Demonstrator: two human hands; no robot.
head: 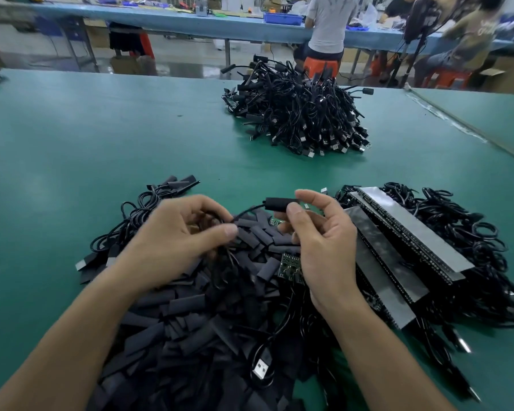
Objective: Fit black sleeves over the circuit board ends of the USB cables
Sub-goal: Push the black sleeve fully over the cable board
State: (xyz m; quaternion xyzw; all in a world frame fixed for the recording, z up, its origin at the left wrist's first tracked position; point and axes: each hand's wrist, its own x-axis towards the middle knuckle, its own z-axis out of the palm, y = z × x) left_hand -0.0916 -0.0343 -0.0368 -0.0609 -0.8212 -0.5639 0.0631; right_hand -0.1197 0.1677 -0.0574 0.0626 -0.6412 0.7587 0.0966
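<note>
Judging from the head view, you are at the end of one fitting. Your right hand (324,241) holds a black sleeve (276,203) above the table (72,143), and a cable (247,212) runs out of its left end. Your fingertips hide the sleeve's other end, so I cannot tell whether the board inside is fully covered.

Your right thumb and forefinger are nearly closed, pinching the sleeve from below and above. The other fingers curl loosely toward the palm and hold nothing that shows. Your left hand (178,235) is blurred. Its fingers are curled and narrow, and thumb and fingertips appear to pinch the cable where it comes down from the sleeve. More loops of cord seem to be gathered under the palm.

The next move is probably to check that the sleeve is seated and then put the cable with the finished pile (297,114) at the far side of the table, well apart from your hands. After that you need a fresh piece from the loose sleeves (190,321) heaped just under your wrists. You also need a bare end like the green circuit board (291,266) lying beside your right palm.

More unsleeved cables lie in the taped rows (398,247) to your right. A USB plug (261,367) rests on the heap near you. Be careful when you pull, because the cords lie tangled among the sleeves and one could drag others along.
</note>
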